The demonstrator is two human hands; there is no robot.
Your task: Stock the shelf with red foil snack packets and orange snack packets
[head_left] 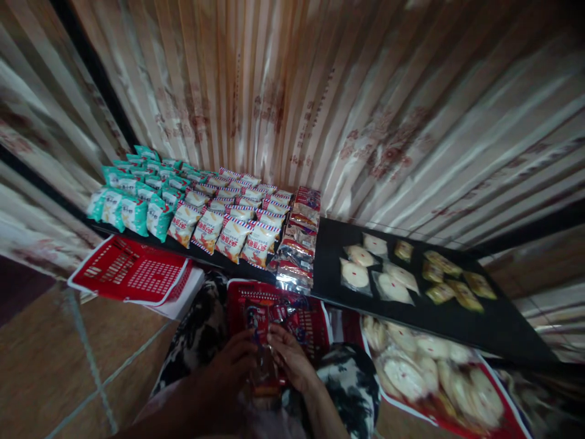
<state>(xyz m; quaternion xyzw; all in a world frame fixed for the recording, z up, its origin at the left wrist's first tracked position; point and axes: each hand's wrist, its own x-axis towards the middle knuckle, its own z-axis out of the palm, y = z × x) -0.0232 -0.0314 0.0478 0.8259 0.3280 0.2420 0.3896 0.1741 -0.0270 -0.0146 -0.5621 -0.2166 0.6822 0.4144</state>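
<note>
My left hand (242, 352) and my right hand (289, 353) are close together over my lap, with fingers curled on a red snack packet (258, 320). Another red-brown packet (265, 381) shows below, between my wrists; the dim light blurs its outline. Between my knees lies a red bag (315, 338) with more dark red packets (292, 314) at its opening. Just beyond, on the black board, a row of red packets (297, 244) with silvery ends lies stacked front to back.
Teal packets (134, 213) and white-and-orange packets (235, 238) stand in rows on the black board (329, 262). Round white cakes (356, 275) and gold packets (464, 296) lie rightward. Below are a red bag of cakes (404, 375) and a folded red bag (132, 271). Curtains (283, 91) hang behind.
</note>
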